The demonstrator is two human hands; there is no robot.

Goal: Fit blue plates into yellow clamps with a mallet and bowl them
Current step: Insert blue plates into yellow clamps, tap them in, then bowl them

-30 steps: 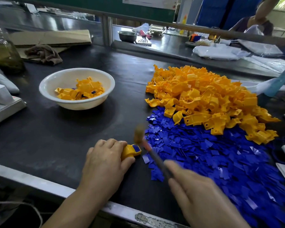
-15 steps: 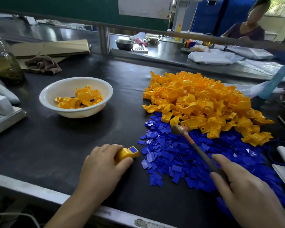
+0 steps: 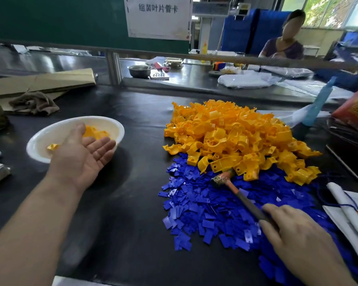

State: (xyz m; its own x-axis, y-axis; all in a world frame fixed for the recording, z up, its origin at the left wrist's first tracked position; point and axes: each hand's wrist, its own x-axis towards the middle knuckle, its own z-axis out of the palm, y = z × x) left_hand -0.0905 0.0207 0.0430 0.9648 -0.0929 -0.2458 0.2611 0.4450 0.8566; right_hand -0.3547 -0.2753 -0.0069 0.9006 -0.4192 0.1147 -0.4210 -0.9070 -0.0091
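Left hand (image 3: 85,155)'s hovering open, empty, over the bowl (image 3: 39,141), likely dumping; right hand (image 3: 298,234)'s gripping the mallet (image 3: 232,183), resting it on blue plates (image 3: 194,203).

"组装叶片管卡" on white paper sign (image 3: 158,17)

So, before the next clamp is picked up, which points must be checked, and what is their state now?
1. Left hand free: ok, open, palm up over the white bowl.
2. Mallet held: ok, right hand grips its handle, head down on the blue plates.
3. Yellow clamps in supply: ok, big pile.
4. Blue plates in supply: ok.
5. Plates fully seated in the clamps in the bowl: cannot tell.
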